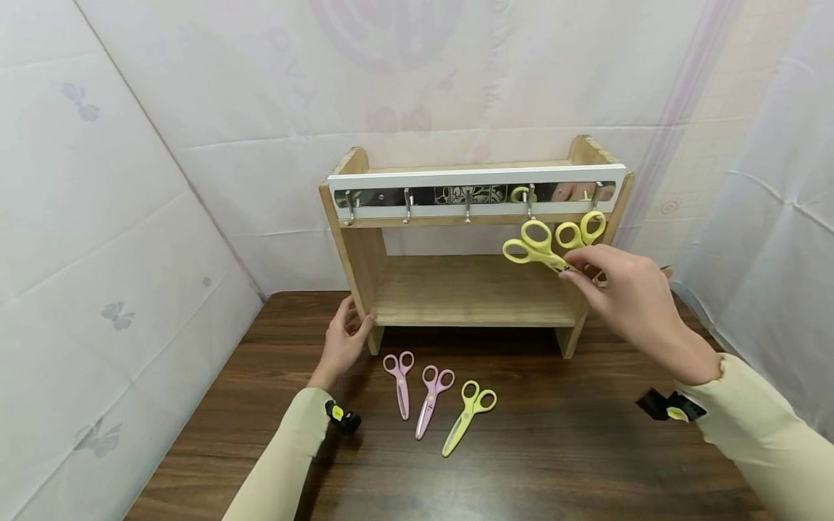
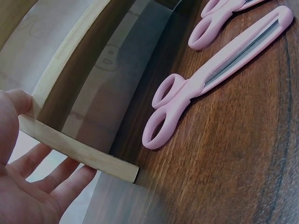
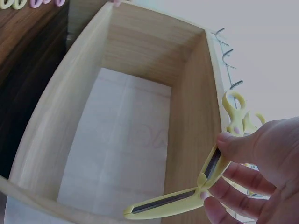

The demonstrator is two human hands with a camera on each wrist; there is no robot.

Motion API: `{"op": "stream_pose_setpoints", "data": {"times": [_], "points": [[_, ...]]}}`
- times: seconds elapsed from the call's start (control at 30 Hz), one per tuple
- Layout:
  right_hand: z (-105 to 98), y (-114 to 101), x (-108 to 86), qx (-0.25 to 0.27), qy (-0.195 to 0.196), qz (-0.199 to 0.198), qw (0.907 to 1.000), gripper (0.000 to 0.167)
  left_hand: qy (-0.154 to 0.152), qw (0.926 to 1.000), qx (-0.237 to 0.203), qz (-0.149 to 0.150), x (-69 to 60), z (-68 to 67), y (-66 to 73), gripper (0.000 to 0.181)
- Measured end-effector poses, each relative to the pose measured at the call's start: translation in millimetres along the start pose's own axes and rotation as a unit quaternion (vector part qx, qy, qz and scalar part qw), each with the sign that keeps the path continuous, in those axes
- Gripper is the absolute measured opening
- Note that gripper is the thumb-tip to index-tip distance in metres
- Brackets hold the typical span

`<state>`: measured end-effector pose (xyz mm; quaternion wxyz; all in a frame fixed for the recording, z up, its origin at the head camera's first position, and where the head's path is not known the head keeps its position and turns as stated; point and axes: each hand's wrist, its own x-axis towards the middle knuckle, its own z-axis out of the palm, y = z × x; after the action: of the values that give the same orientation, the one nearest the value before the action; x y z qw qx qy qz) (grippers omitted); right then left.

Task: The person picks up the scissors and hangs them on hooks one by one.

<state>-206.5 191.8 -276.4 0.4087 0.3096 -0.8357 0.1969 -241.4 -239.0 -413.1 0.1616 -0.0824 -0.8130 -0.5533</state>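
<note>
My right hand [image 1: 625, 286] pinches a pair of yellow scissors [image 1: 533, 244] by the blade end, finger loops up, just below the fourth hook [image 1: 531, 202]. Whether a loop touches that hook I cannot tell. Beside it, a second yellow pair [image 1: 580, 230] hangs at the rightmost hook [image 1: 596, 195]; its closed blade [image 3: 163, 204] shows below my fingers in the right wrist view. My left hand [image 1: 342, 336] grips the lower left side panel of the wooden shelf [image 1: 348, 268], thumb [image 2: 18, 100] on the inner side and fingers outside.
Two pink scissors [image 1: 400, 383] and another yellow pair [image 1: 465, 420] lie on the dark wood table [image 1: 554, 449] before the shelf. A white rail [image 1: 482, 176] with a mirrored strip and several hooks spans the shelf's top front. White sheeting [image 1: 260, 87] surrounds the table.
</note>
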Motion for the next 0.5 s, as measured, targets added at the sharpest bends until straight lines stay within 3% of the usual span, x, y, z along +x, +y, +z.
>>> {"op": "stream_pose_setpoints", "data": {"times": [0.17,0.5], "points": [[4,-2,4.0,0.011,0.009,0.018,0.9997,0.02,0.008,1.0,-0.003,0.003,7.0,2.9,-24.2,0.052],[9,0,1.2,0.015,0.015,0.039,0.999,0.021,0.004,1.0,0.0,-0.001,8.2,1.2,-30.4,0.051]]}}
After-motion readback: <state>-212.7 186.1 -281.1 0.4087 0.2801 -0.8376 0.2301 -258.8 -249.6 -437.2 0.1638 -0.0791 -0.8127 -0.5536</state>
